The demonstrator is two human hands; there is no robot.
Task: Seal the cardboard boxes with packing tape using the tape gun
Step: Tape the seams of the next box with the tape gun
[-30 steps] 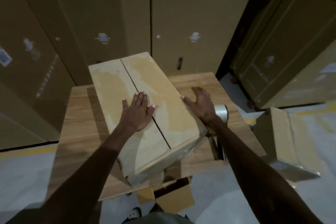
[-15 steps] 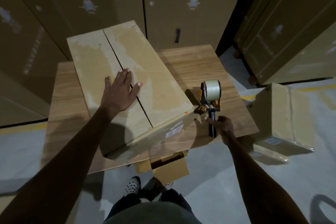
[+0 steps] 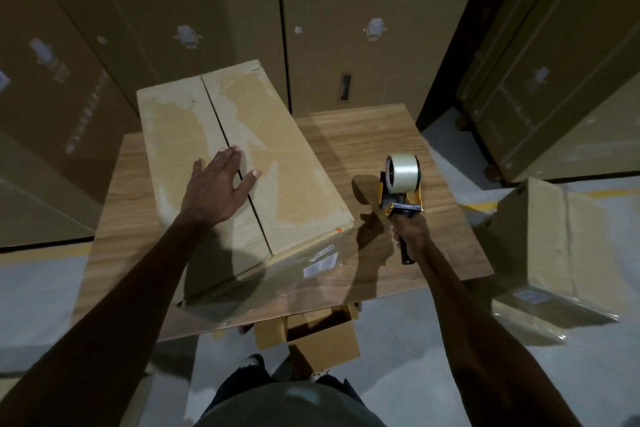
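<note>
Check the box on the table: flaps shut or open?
Shut. Both flaps of the box lie flat, meeting at the centre seam under the left hand.

Dim room: wooden table [image 3: 363, 135] on grey floor [image 3: 571, 374] before tall brown cabinets [image 3: 346, 10]

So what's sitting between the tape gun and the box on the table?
Nothing: in the head view only bare wooden table and shadow lie between the tape gun and the box.

Wood-grain surface [image 3: 363, 135], large closed cardboard box [image 3: 284, 163] lying on it left of centre, its near end overhanging the front edge, grey floor [image 3: 571, 374] around, smaller taped box [image 3: 554, 253] on the floor right of the surface
</note>
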